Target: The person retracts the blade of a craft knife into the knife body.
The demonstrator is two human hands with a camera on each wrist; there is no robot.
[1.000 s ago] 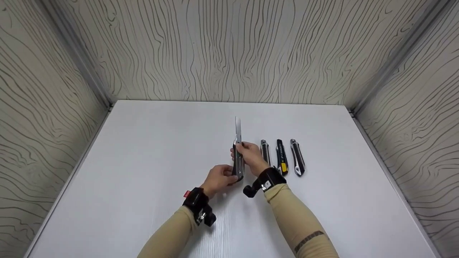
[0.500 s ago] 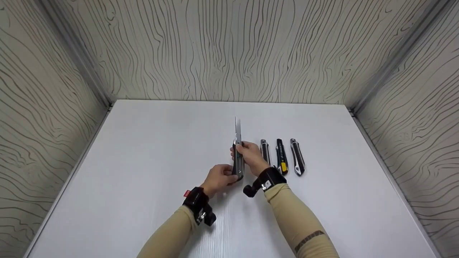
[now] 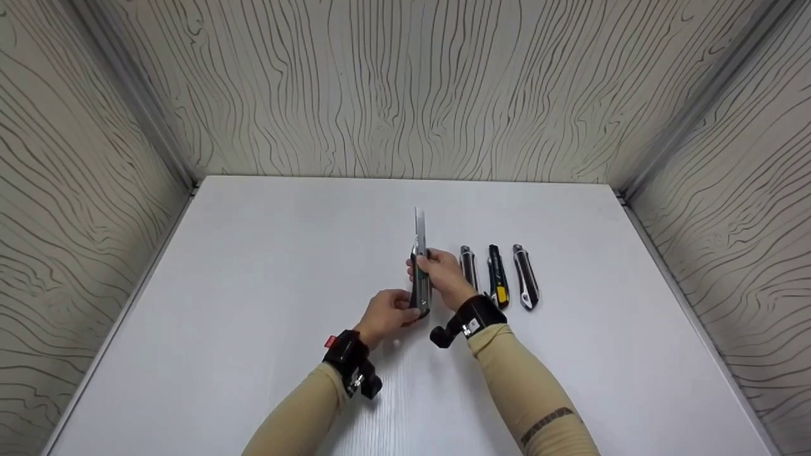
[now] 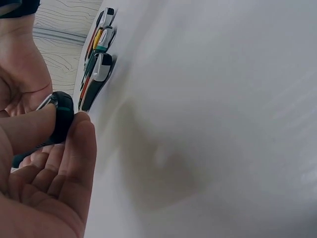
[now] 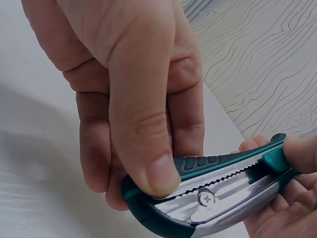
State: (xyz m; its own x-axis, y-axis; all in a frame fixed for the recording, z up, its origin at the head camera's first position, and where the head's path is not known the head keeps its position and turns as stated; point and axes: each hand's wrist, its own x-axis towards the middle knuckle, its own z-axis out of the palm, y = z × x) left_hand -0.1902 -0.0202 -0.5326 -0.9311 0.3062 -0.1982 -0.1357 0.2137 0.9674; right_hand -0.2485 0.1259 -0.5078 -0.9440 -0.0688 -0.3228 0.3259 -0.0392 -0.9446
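Note:
A utility knife (image 3: 421, 292) in black, green and silver is held up in both hands, its long bare blade (image 3: 420, 223) pointing toward the back wall. My right hand (image 3: 445, 277) grips the middle of the handle. In the right wrist view its thumb presses the green slider (image 5: 275, 159). The left hand (image 3: 385, 314) pinches the rear end of the handle between thumb and fingers, beside a cross-head screw (image 5: 206, 197). Seen from the left wrist, the handle's dark rounded end (image 4: 63, 119) sits between thumb and fingertips.
To the right lie three more utility knives in a row: a grey one (image 3: 468, 265) partly behind the right hand, a dark one with a yellow end (image 3: 498, 278), and a dark and silver one (image 3: 526, 278). Patterned walls (image 3: 393, 88) enclose the white table (image 3: 266, 253).

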